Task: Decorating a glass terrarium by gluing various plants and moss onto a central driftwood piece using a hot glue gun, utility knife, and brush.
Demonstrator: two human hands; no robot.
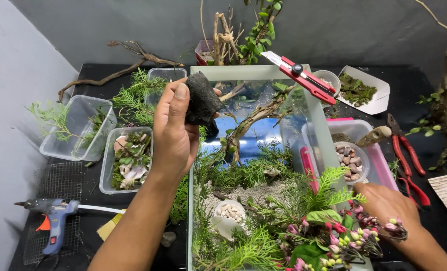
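Note:
My left hand (173, 133) is raised over the left rim of a glass tank (243, 73) and grips a rough black rock (202, 99). Inside the tank stand a twisted branch (253, 118), green fern-like sprigs (243, 173), pale sand and a white shell-shaped dish of pebbles (229, 213). My right hand (386, 206) is low at the tank's right front corner, fingers closed on a bunch of pink and green flower buds (351, 236) with broad leaves.
A red utility knife (303, 78) lies on the tank's back rim. Clear tubs of moss and greenery (128, 160) sit to the left, a blue glue gun (53, 216) on wire mesh. On the right are a pebble bowl (351, 160), red pliers (409, 150) and a moss tray (364, 90).

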